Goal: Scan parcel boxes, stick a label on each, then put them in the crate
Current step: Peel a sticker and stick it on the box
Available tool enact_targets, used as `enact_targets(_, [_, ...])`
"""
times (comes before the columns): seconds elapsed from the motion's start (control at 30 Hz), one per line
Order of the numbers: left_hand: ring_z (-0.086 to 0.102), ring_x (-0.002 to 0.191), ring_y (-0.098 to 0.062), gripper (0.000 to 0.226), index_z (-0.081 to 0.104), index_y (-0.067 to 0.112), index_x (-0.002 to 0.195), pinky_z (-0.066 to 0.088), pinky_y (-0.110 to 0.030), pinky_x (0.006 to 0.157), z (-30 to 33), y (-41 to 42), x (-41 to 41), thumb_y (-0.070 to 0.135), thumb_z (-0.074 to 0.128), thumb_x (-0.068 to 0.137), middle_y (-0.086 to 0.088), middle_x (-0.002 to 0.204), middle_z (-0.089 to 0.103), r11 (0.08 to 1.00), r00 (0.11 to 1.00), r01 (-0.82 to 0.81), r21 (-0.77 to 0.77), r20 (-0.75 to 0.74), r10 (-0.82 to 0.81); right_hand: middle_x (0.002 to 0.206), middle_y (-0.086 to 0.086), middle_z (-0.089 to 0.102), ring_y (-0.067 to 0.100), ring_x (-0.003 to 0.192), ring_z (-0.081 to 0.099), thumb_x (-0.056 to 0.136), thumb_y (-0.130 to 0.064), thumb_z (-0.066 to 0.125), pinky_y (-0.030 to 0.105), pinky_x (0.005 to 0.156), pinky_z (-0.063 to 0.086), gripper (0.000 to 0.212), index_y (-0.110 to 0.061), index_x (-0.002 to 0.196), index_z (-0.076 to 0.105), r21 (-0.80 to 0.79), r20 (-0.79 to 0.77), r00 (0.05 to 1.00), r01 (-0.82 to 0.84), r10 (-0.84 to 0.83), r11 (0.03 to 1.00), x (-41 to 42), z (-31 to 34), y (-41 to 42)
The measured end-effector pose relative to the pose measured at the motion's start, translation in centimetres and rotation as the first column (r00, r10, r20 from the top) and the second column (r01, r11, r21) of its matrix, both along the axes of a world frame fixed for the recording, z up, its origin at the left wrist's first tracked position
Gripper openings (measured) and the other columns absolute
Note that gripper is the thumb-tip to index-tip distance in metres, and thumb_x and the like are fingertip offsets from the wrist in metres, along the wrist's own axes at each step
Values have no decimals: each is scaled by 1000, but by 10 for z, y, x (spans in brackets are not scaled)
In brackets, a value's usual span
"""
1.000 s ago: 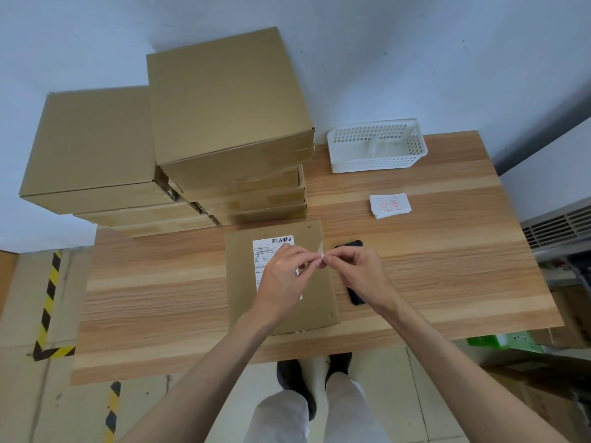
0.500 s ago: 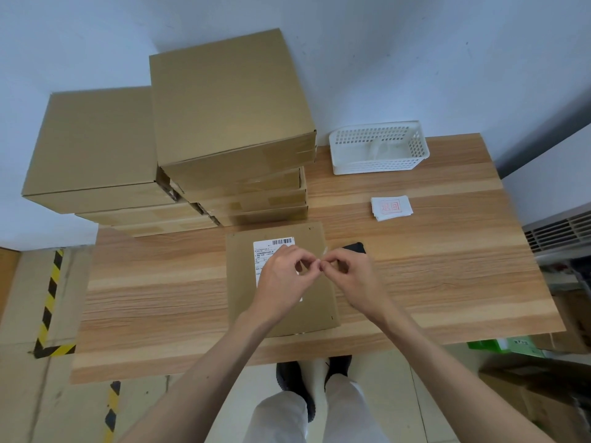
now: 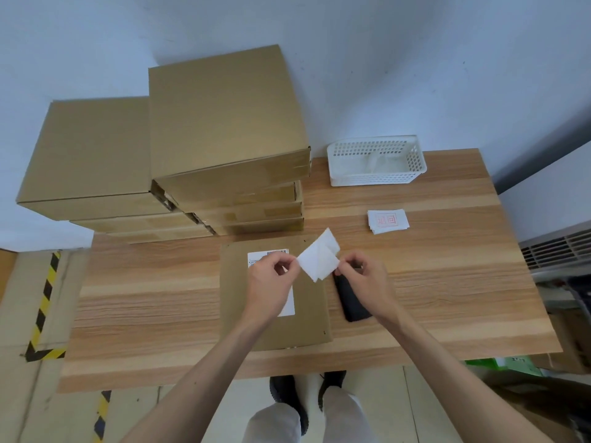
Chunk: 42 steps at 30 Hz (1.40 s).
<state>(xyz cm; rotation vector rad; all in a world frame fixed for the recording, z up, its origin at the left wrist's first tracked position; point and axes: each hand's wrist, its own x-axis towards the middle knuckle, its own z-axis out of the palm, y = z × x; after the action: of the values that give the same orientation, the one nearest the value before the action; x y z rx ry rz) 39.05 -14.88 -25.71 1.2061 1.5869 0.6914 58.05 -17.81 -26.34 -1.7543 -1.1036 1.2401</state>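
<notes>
A flat brown parcel box [image 3: 308, 318] lies on the wooden table [image 3: 160, 298] in front of me, with a white shipping label [image 3: 287, 306] on its top. Above it, my left hand [image 3: 271, 279] and my right hand [image 3: 364, 279] each pinch a side of a white label sticker [image 3: 318, 260], which is splitting from its backing sheet. A black scanner [image 3: 351, 302] lies on the table just right of the box, partly under my right hand. The white plastic crate [image 3: 377, 177] stands at the back right.
Two stacks of brown parcel boxes [image 3: 224, 123] fill the back left of the table. A small pile of labels [image 3: 387, 221] with red print lies in front of the crate. Yellow-black floor tape [image 3: 44, 302] runs left of the table.
The sticker, seen edge-on between my fingertips before, is now spread open as my hands pull apart, and the label peels from its backing.
</notes>
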Motion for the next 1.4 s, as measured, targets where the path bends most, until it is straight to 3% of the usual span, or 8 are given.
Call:
enact_targets(0.23, [46,51,-3,11,73,12,84,35,-13,39,-1,18,2,7,66,91,-14,81,65,986,987,-162,-34,-18,161,75,1,63,-3,53,51,93,-1,57,11,50,37,16,-3,78,64,-33,29,999,33,-32,999,40,-5,33])
enact_targets(0.43, [50,61,-4,17,69,19,77,41,-14,55,-8,29,8,6,67,88,3,72,62,970,970,-239,41,-39,241,79,0,61,2,64,48,90,-6,57,15,59,39,15,-3,77,63,-35,100,994,38,-34,999,76,-13,79])
enact_targets(0.7, [60,70,-14,13,69,22,86,49,-31,66,-24,49,44,11,67,92,5,73,67,970,973,-171,173,-128,195,81,10,67,-3,44,48,93,-5,57,14,46,35,11,-6,83,60,-2,111,983,147,-145,989,129,-34,153])
enact_targets(0.87, [62,73,-16,8,72,15,88,49,-24,68,-35,69,76,8,71,90,3,74,70,959,973,-61,277,-200,119,80,9,71,-4,52,56,90,-2,62,8,51,39,5,-2,86,65,66,171,963,198,-207,978,158,-46,199])
enact_targets(1.0, [65,69,-14,10,74,11,87,48,-19,64,-45,82,89,2,74,87,4,71,70,907,949,65,415,-308,73,81,1,74,9,74,64,86,-3,63,23,71,46,13,-10,79,71,42,213,958,185,-189,982,176,-60,239])
enact_targets(1.2, [64,63,-9,11,76,13,94,52,-27,62,-56,82,94,4,76,87,8,73,70,868,926,174,466,-378,17,90,2,72,5,29,47,91,-2,62,17,33,37,15,-6,89,76,-11,286,940,198,-186,980,190,-80,270])
enact_targets(1.3, [61,58,-9,12,75,11,92,49,-23,59,-57,81,95,1,78,85,6,71,70,851,920,193,488,-391,15,86,-1,74,10,38,54,89,-3,66,22,41,44,12,-12,86,74,-18,353,922,176,-158,984,194,-87,273])
enact_targets(1.4, [61,58,-11,12,76,10,92,51,-27,59,-59,81,93,1,78,85,4,71,70,840,909,221,496,-416,7,77,-8,73,14,57,60,88,-10,67,38,65,57,13,-20,80,71,-48,412,903,154,-121,987,194,-95,274])
